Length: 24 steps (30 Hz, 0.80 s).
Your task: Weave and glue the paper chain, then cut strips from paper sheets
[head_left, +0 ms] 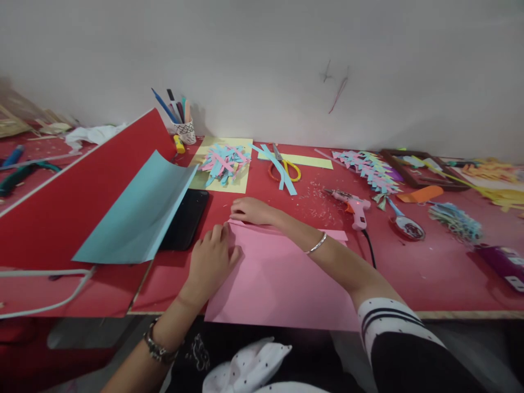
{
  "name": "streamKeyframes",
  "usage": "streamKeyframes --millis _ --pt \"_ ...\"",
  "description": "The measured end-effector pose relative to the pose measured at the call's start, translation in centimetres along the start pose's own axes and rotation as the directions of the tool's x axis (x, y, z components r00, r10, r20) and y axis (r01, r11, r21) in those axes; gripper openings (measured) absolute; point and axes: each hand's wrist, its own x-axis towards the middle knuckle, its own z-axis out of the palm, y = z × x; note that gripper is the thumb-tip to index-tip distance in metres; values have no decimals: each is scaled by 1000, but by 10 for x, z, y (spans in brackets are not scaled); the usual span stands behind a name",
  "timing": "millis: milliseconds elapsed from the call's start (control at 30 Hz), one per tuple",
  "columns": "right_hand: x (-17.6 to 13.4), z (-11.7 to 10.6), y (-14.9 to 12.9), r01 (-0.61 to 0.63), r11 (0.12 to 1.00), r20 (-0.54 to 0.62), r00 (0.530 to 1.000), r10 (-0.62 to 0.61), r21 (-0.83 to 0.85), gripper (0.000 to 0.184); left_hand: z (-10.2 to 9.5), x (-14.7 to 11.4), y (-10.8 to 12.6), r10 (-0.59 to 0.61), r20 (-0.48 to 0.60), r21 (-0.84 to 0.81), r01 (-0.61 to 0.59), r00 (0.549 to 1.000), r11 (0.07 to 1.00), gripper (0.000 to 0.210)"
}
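Observation:
A large pink sheet of paper (282, 278) lies along the front of the red table, with a narrow fold along its far edge. My right hand (251, 210) is at the far left corner of this fold, its fingers curled down on the paper. Close below it, my left hand (212, 261) grips the sheet's left edge, fingers bent and thumb resting on top. My right forearm crosses over the sheet and hides part of the fold. The fingertips of both hands are partly hidden.
A blue sheet (139, 213) leans over a black phone (186, 221) at left. Beyond are paper strips (225, 164), scissors (286, 166) and a pen cup (185, 132). A pink glue gun (354, 206) with a lit red light lies right, near a spoon (407, 226).

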Motion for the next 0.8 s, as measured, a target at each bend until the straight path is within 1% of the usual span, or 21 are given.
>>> streamKeyframes --millis 133,233,333,400,500,600,700,800 --pt "-5 1 2 22 999 -24 999 -23 -42 24 -2 1 0 26 16 38 -26 1000 999 51" --pt "-8 1 7 -1 997 -48 999 -2 -78 24 -2 2 1 48 17 40 -48 999 998 51" --pt "-10 1 13 -45 995 -82 996 37 -89 23 0 2 1 57 -13 31 -56 998 998 49" --pt "-10 1 13 -75 995 -110 992 67 -71 22 3 2 0 92 -53 13 -91 994 996 46" --pt "-14 1 4 -167 986 -155 974 163 -13 25 6 3 -2 168 -97 -10 -169 981 986 38" --pt "-21 2 -13 -242 970 -193 951 240 11 31 8 4 -3 183 -92 -7 -184 979 983 33" --pt "-29 5 -26 -242 968 -206 952 225 -60 29 8 4 -3 167 -79 3 -168 983 986 31" --pt "-32 9 -27 -213 966 -176 967 186 -148 30 8 3 -1 163 -95 21 -161 982 987 36"
